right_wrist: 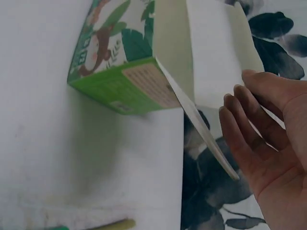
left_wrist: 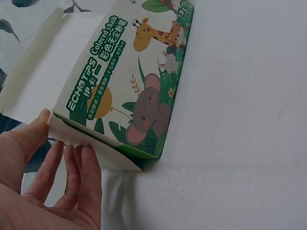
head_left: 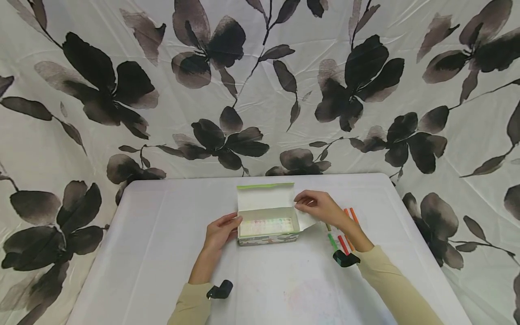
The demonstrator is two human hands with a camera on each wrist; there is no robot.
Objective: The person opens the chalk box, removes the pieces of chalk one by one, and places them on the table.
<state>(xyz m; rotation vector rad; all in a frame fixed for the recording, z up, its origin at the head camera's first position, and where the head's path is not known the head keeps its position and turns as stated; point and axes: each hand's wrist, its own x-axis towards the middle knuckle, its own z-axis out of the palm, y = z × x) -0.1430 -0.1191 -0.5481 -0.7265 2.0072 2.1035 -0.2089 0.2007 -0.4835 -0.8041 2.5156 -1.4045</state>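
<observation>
A chalk box [head_left: 268, 240] printed with cartoon animals lies on the table, its lid [head_left: 266, 197] raised at the back. Inside sits a pale, colour-speckled block [head_left: 266, 225], probably packed chalk. At the box's left end, my left hand [head_left: 217, 232] holds the small side flap [left_wrist: 100, 151] between thumb and fingertips. My right hand [head_left: 322, 207] hovers by the lid's right edge, fingers loosely bent; whether they touch the lid I cannot tell. Below it the right side flap [right_wrist: 201, 127] sticks outward, apart from the fingers.
Several chalk sticks lie right of the box, partly under my right forearm: a green stick [head_left: 332, 242], a red stick [head_left: 343, 244] and an orange stick [head_left: 355, 215] among them. The white table [head_left: 170, 253] bears faint coloured smudges in front. A floral cloth [head_left: 260, 90] hangs behind.
</observation>
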